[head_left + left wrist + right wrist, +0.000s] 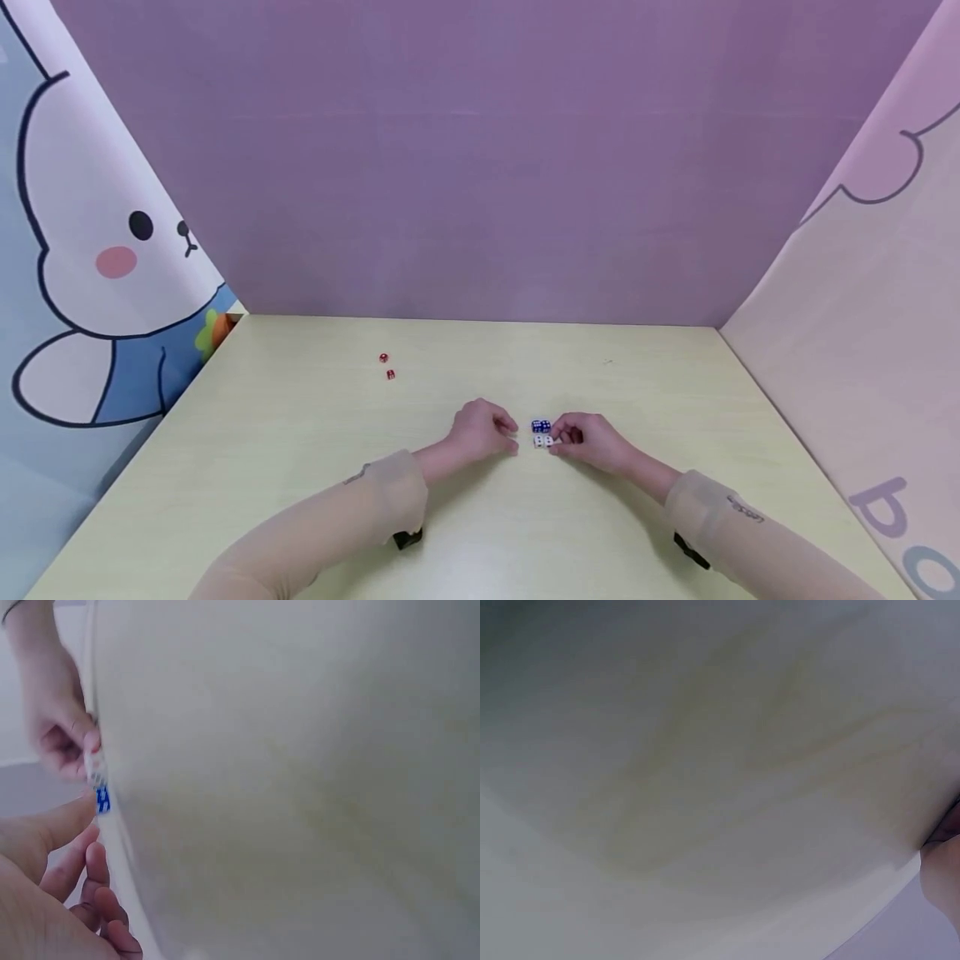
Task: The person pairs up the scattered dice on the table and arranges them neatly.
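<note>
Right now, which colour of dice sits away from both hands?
The red dice, left of the others and nearer the far edge of the table; the blue dice and white dice sit together, between the left hand and right hand.

High head view, left wrist sharing dice [537, 427]

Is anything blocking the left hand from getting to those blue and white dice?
Nothing visible: in the head view, only bare table shows between the left hand and the blue dice and white dice. The right hand is at their other side; the red dice lie farther back, off to the left.
</note>
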Demonstrator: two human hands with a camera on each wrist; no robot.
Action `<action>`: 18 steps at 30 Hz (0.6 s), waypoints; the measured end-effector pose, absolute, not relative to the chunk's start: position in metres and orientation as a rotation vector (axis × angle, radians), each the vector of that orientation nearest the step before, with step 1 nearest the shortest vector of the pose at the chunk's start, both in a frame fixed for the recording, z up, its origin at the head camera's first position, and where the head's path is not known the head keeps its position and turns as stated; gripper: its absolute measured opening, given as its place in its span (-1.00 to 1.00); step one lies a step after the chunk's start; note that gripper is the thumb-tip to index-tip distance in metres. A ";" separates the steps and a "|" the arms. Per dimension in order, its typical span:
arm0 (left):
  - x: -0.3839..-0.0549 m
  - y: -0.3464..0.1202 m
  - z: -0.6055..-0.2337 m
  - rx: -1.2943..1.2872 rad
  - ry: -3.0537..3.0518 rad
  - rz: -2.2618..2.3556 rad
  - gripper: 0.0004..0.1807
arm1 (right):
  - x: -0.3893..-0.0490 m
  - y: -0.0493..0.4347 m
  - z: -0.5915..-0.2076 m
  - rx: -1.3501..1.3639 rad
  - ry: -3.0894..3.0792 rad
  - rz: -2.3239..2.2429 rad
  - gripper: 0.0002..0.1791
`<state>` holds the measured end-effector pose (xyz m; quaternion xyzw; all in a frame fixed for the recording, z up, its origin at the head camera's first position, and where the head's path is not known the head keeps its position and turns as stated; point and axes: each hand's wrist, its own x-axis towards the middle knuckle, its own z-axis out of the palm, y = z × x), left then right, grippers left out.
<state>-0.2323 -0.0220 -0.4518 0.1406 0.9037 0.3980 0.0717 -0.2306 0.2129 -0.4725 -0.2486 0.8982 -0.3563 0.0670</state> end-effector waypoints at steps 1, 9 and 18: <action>-0.234 -0.027 -0.450 0.405 2.716 1.207 -0.76 | -0.230 0.213 -0.472 -0.742 2.707 -1.071 -0.85; -0.248 -0.076 -0.443 0.284 2.695 1.344 -0.74 | -0.229 0.214 -0.471 -0.746 2.705 -1.072 -0.85; -0.276 -0.142 -0.442 0.221 2.783 1.301 -0.61 | -0.227 0.212 -0.470 -0.716 2.699 -1.081 -0.84</action>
